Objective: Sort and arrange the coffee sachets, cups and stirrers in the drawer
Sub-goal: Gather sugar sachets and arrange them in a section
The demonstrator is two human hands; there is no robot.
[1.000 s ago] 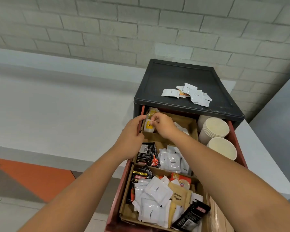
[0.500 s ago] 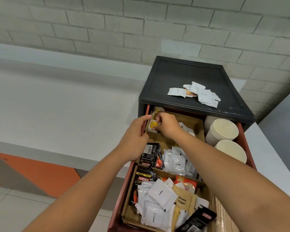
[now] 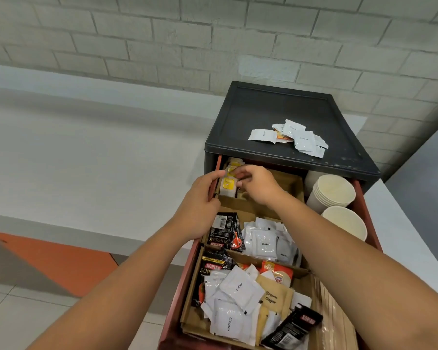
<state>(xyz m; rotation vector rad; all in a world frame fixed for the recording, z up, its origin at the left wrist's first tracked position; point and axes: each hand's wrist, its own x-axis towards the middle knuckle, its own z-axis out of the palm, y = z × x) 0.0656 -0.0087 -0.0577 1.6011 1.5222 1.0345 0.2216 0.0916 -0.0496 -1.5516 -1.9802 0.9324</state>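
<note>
in the head view, the right hand (image 3: 259, 186) reaches into the far left compartment of the open drawer (image 3: 178, 299), fingertips pinching the yellow sachets (image 3: 228, 184) that stand upright there. the left hand (image 3: 200, 200) sits at the drawer's left wall, thumb laid toward the same sachets; its other fingers are hidden, so their hold cannot be told. best to square the stack against the wall, using the thumb as a stop, clear of the cups (image 3: 331, 190) at the far right.

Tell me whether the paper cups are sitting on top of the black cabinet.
No, the paper cups sit inside the open drawer along its right side; only sachets lie on the black cabinet top.
</note>
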